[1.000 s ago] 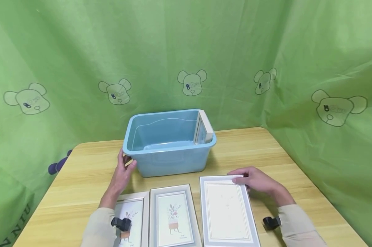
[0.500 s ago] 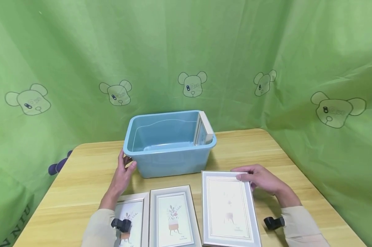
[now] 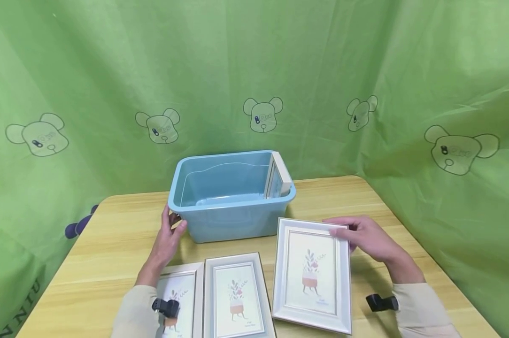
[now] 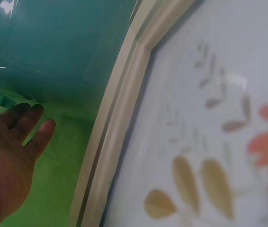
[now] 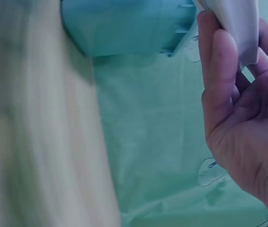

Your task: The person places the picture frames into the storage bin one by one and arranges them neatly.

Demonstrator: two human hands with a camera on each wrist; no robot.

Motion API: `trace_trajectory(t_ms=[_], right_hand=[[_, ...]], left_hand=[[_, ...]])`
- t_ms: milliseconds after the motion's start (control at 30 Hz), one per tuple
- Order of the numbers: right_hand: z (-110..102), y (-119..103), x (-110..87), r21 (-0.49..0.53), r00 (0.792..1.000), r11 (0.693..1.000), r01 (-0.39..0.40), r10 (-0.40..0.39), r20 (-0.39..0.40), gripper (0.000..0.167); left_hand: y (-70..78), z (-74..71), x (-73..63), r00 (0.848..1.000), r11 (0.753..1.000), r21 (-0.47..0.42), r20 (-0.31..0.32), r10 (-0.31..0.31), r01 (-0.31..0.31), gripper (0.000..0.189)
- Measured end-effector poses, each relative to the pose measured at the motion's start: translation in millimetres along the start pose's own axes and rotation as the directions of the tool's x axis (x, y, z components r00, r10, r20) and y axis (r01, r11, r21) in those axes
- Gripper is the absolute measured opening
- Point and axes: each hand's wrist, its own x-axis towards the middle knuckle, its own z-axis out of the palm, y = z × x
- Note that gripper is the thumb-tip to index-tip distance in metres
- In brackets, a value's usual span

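Green cloth (image 3: 212,65) printed with bear heads (image 3: 263,116) hangs behind and beside everything; the left wrist view shows, close up, the left frame's (image 3: 189,295) leaves and coral flower, plus fingertips that the head view partly hides behind the bin (image 3: 233,223); the right wrist view shows the right frame (image 3: 311,277) edge-on, with digits on both its faces.

Wood-grain table (image 3: 127,230), corners rounded, carries the left frame flat, the middle frame (image 3: 239,298) beside it, and beyond them the blue bin; a fourth frame (image 3: 278,176) stands upright against the bin's right end.

Left hand (image 3: 166,241) rests at the bin's left front corner, fingers loose and uncurled; right hand (image 3: 370,239) pinches the right frame's upper right corner, thumb in front; that frame tilts, picture up, just right of the middle one, and whether its near edge touches the table I cannot tell.
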Motion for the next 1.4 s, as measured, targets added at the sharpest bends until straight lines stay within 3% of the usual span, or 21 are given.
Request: trace_trajectory(t_ms=[200,467,700,867,967,1067,1233,1400], right_hand=[[-2,-28,-1.7,-0.012,0.988,0.997,0.074,-0.075,-0.131,0.04],[0,-57,-0.2,0.061,0.959,0.989,0.133,-0.113,-0.26,0.037],[3,-66,4.0,0.071,0.911,0.984,0.164,-0.123,-0.395,0.032],[7,-72,7.6,0.195,0.874,0.953,0.232,-0.115,-0.473,0.031],[11,-79,10.0,0.246,0.834,0.931,0.268,-0.096,-0.543,0.031],[15,-88,14.3,0.293,0.781,0.913,0.285,-0.044,-0.623,0.032],[27,-105,24.1,0.355,0.671,0.867,0.35,0.033,-0.741,0.033],[36,-118,35.3,0.293,0.566,0.861,0.415,0.007,-0.824,0.032]], left_hand=[[-2.4,-0.2,1.6,1.0,1.0,0.003,-0.002,0.007,-0.007,0.074],[-4.6,-0.3,1.7,1.0,1.0,-0.004,0.001,-0.003,0.003,0.076],[-3.2,-1.0,1.2,1.0,1.0,-0.001,-0.003,-0.004,0.004,0.075],[-8.1,-0.3,2.7,1.0,1.0,-0.005,0.002,0.005,-0.005,0.076],[-19.5,0.4,6.0,1.0,1.0,-0.01,-0.001,0.002,-0.003,0.077],[-32.7,1.0,9.8,1.0,1.0,-0.003,-0.014,0.002,-0.002,0.077],[-41.1,1.1,10.6,1.0,1.0,0.01,-0.028,0.011,-0.011,0.077],[-41.4,1.0,10.3,0.999,1.0,0.005,-0.026,0.024,-0.024,0.076]])
